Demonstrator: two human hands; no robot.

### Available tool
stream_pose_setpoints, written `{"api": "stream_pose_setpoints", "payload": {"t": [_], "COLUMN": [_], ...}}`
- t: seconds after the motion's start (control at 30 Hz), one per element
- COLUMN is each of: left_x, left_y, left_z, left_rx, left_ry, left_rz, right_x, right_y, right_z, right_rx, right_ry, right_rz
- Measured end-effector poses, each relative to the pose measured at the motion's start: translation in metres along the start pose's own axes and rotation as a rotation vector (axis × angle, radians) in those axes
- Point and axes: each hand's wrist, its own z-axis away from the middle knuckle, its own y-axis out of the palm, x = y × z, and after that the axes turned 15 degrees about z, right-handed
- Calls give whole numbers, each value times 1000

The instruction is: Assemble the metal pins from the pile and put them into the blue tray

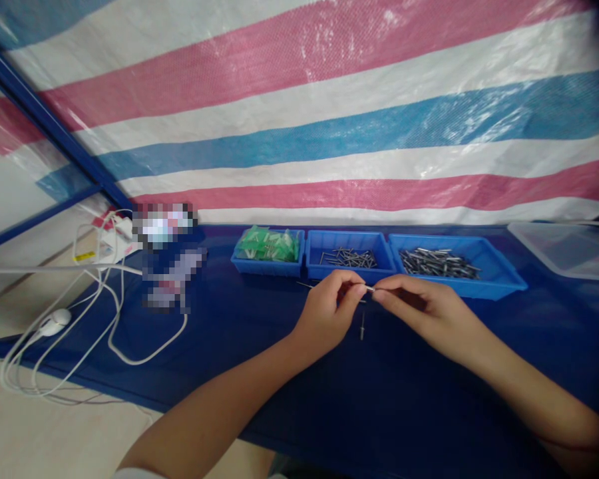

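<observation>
Dark blue tabletop (379, 399) lies beneath both bare forearms, which reach forward and angle in toward each other. One loose pin (362, 326) rests on it, just on the near side of the fingers; a second thin pin (304, 285) pokes out past the left hand (324, 309), which partly hides it. That hand and the right hand (432, 306) meet almost tip to tip, each with thumb and forefinger pinched closed on one small metal piece (370, 289) between them. White cables (140, 363) loop at the left, too tangled to count, near one white plug (54, 322). Beyond the hands stand three blue bins in a row: the left bin (269, 267) has green packets (267, 245), the middle bin (324, 273) nails (352, 257), the right bin (499, 283) a pile of metal pins (439, 263). Farther right lies one clear lid (569, 249). Behind everything hangs a striped sheet (329, 133).
</observation>
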Motion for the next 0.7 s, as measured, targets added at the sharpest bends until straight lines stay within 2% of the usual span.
{"api": "stream_pose_setpoints", "payload": {"t": [0.1,0.2,0.43,0.57,0.7], "left_x": [1,2,1,4,4], "left_y": [2,5,7,7,6], "left_z": [2,4,4,3,3], "left_rx": [11,88,184,161,63], "left_ry": [-58,-60,-36,-72,-80], "left_rz": [23,41,37,67,84], "right_x": [0,0,3,5,5], "right_y": [-3,-4,-1,0,-4], "right_z": [-2,-1,4,6,6], "right_rx": [-93,-160,-111,-137,-121], "right_ry": [95,148,31,-15,-41], "right_rz": [-107,-149,-28,20,25]}}
